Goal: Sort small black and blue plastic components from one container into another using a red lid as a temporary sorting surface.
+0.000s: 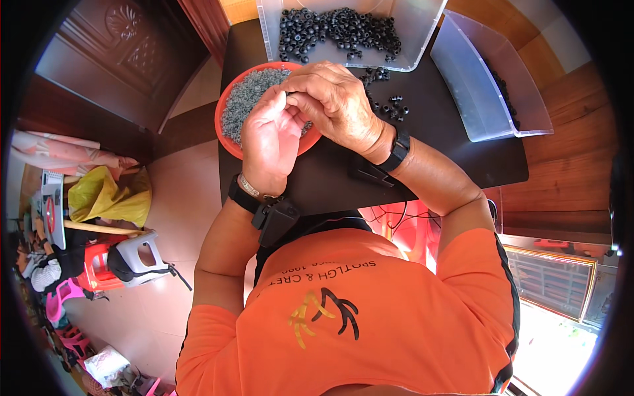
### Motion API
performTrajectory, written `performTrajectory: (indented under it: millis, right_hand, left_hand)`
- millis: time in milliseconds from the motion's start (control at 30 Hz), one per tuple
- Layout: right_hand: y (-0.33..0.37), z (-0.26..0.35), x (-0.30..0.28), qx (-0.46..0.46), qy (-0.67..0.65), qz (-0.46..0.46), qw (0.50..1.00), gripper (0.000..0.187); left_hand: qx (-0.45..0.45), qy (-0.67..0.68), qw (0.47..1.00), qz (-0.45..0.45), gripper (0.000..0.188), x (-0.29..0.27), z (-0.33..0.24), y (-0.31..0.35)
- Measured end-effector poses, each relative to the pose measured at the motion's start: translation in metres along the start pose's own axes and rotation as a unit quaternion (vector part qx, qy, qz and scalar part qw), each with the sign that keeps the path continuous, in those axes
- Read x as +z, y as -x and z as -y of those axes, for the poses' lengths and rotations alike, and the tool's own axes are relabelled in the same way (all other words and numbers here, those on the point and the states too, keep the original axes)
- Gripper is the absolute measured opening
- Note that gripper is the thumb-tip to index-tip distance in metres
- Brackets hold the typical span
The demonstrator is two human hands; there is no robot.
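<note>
Both hands meet above an orange-red bowl point(222, 135) heaped with small translucent grey pieces point(247, 99). My left hand point(272, 138) is turned palm up, its thumb and fingers closed at the tips. From the right, my right hand point(340, 105) reaches over with thumb and forefinger pinched against the left fingertips. A tiny dark bit shows between them, but the fingers cover most of it and I cannot make out its kind. Small round black parts point(396, 107) lie loose on the dark table point(462, 158), just right of my right hand.
A clear plastic bin point(422, 39) with many black parts point(337, 30) stands at the table's far side. Another translucent bin point(469, 86), tilted, holds more black parts at the right. A dark flat object point(371, 173) lies near the front edge. Cables point(396, 214) hang below.
</note>
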State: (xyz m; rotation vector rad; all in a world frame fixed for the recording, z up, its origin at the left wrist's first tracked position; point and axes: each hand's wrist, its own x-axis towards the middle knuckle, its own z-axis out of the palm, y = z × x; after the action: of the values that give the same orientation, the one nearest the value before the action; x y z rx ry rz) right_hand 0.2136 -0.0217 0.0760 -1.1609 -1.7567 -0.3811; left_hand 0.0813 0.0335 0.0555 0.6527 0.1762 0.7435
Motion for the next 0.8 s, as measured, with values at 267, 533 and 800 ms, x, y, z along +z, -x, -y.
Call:
performTrajectory:
  millis: [267,533,800]
  right_hand:
    - [-0.035,-0.013,-0.067,0.065,0.108,-0.067,0.990,0.015]
    - [-0.020,-0.056,-0.210,0.180,0.487,-0.209,0.828,0.021]
    - [0.018,-0.052,-0.137,0.286,0.097,0.132,0.944,0.016]
  left_hand:
    - [-0.028,-0.041,0.999,-0.015,0.026,-0.001,-0.006,0.002]
    - [-0.021,-0.012,1.000,0.005,0.021,0.000,-0.007,-0.002]
    - [-0.012,-0.023,1.000,-0.002,0.019,-0.006,-0.007,-0.002]
